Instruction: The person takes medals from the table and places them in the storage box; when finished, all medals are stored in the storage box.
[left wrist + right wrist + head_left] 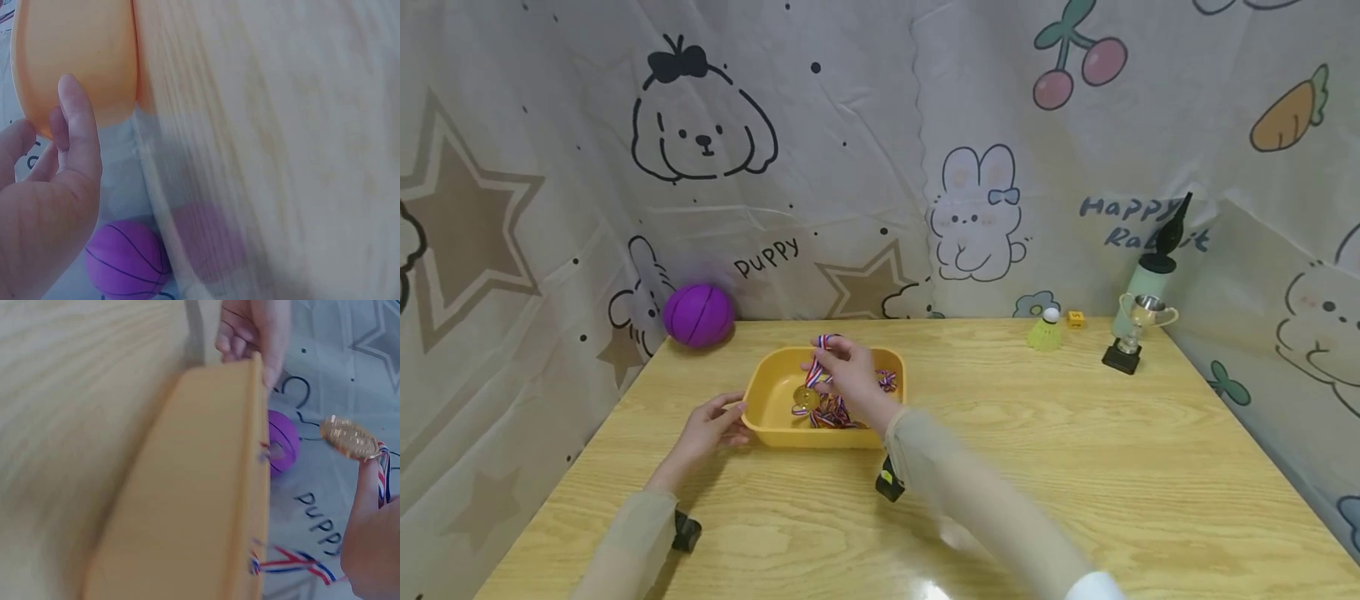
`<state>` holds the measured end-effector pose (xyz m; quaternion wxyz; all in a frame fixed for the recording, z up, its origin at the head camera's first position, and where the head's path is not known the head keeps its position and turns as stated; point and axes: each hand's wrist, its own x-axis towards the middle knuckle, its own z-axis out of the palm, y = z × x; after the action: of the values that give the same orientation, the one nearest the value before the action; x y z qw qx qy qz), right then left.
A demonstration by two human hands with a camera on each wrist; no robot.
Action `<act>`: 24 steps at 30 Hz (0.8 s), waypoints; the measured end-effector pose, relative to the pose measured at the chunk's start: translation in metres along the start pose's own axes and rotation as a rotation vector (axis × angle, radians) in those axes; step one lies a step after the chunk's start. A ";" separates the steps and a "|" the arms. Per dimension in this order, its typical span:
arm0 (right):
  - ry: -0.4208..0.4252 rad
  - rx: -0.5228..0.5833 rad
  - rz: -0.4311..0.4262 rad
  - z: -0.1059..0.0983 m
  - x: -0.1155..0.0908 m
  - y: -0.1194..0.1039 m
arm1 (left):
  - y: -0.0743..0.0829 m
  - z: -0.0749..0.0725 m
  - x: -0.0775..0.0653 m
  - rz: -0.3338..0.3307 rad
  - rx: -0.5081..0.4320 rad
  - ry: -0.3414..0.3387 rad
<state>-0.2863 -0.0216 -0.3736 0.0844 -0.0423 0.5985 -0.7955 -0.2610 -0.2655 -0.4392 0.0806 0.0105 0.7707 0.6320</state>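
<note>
A yellow plastic basin (820,439) stands on the table, holding a tangle of red, white and blue ribbons (833,414). At its left end my left hand (711,425) grips the rim; in the left wrist view, fingers (78,115) lie along the outer wall. Over the basin, my right hand (852,375) pinches the striped ribbon of a gold medal (350,437). That medal hangs by the fingers above the rim level in the right wrist view. Another stretch of ribbon (300,564) runs from the hand down over the basin's rim.
A purple ball (698,315) sits at the table's back left corner. Toward the back right are a yellow-green shuttlecock (1045,332), a small yellow cube (1076,320), a trophy cup (1138,321) on a black base and a pale green bottle (1150,279) with a black top. Printed cloth hangs behind the table.
</note>
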 end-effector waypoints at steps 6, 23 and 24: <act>0.034 -0.020 -0.046 0.016 0.002 0.019 | 0.000 0.002 -0.001 0.001 -0.002 0.009; -0.084 -0.209 0.093 0.008 0.005 0.035 | -0.002 0.001 0.001 -0.005 -0.005 0.020; -0.095 -0.218 0.095 0.007 0.005 0.035 | -0.002 0.001 0.001 -0.006 -0.004 0.019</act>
<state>-0.2871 -0.0388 -0.4058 0.1452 -0.0607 0.6782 -0.7179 -0.2620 -0.2644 -0.4411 0.0751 0.0021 0.7703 0.6333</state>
